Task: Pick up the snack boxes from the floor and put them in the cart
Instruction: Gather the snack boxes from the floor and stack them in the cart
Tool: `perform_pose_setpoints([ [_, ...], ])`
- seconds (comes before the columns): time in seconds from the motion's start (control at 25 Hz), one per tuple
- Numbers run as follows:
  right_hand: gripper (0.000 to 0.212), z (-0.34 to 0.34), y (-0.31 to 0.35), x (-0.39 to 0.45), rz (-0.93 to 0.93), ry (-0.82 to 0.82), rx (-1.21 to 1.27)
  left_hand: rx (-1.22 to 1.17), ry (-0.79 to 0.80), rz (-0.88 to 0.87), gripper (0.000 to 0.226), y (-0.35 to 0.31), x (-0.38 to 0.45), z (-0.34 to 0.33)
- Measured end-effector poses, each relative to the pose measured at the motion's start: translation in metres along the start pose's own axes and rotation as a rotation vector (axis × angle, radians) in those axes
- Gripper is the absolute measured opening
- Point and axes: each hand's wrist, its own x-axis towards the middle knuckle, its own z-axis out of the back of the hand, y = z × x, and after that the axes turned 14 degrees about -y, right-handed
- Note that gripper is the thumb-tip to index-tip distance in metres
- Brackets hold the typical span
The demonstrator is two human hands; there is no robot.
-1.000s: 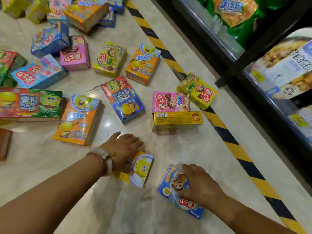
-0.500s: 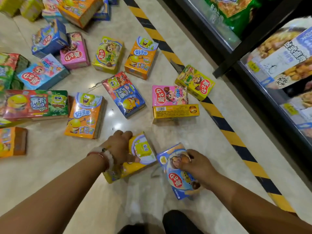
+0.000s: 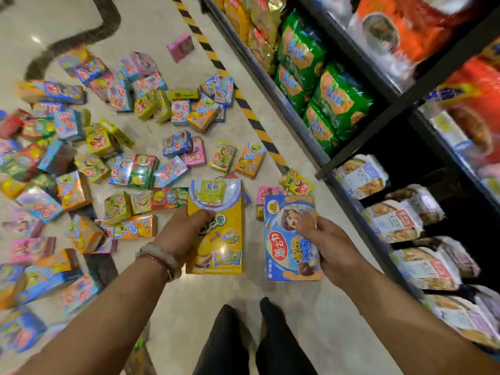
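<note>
**Person: dress and wrist wear, head view**

Both forearms bare to the frame edge; no sleeves in view. Left hand (image 3: 186, 228) and right hand (image 3: 334, 247) bare: no gloves, no rings that can be made out.

Left wrist carries two bracelets side by side: a pale, whitish beaded bracelet (image 3: 159, 255) nearer the hand, and a thin red cord bracelet (image 3: 151, 259) just behind it, with a small gold-coloured bead at the underside. Right wrist bare.

Lower frame: dark, near-black trousers (image 3: 224, 347) on both legs, dark shoes (image 3: 267, 307) at the toes. Shoe detail blurred.
</note>
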Motion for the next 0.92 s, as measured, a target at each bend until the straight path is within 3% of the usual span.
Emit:
perform_pose_setpoints([
  [0.12, 0.026, 0.007, 0.073, -0.091, 0.104, 0.044, 0.049, -0.041, 0.007, -0.018, 0.054, -0.077, -0.079, 0.030],
  [0.16, 0.019, 0.011, 0.092, -0.118, 0.136, 0.055, 0.067, -0.046, -0.002, -0.045, 0.052, -0.099, -0.103, 0.037],
  [0.28, 0.012, 0.022, 0.133, -0.188, 0.221, 0.069, 0.106, -0.068, -0.002, -0.145, 0.013, -0.146, -0.167, 0.057],
  [0.36, 0.013, 0.028, 0.144, -0.226, 0.275, 0.058, 0.132, -0.047, 0.020, -0.217, 0.012, -0.164, -0.199, 0.069],
  [0.52, 0.004, 0.034, 0.141, -0.284, 0.343, -0.051, 0.223, -0.092, 0.102, -0.298, 0.011, -0.177, -0.237, 0.093],
  [0.64, 0.010, 0.032, 0.120, -0.316, 0.367, -0.131, 0.300, -0.050, 0.189, -0.310, 0.045, -0.181, -0.247, 0.110],
  [0.76, 0.013, 0.024, 0.094, -0.345, 0.381, -0.156, 0.378, -0.009, 0.277, -0.326, 0.054, -0.183, -0.257, 0.127],
  [0.92, 0.035, 0.022, 0.063, -0.380, 0.372, -0.210, 0.452, 0.064, 0.407, -0.324, 0.070, -0.188, -0.273, 0.132],
])
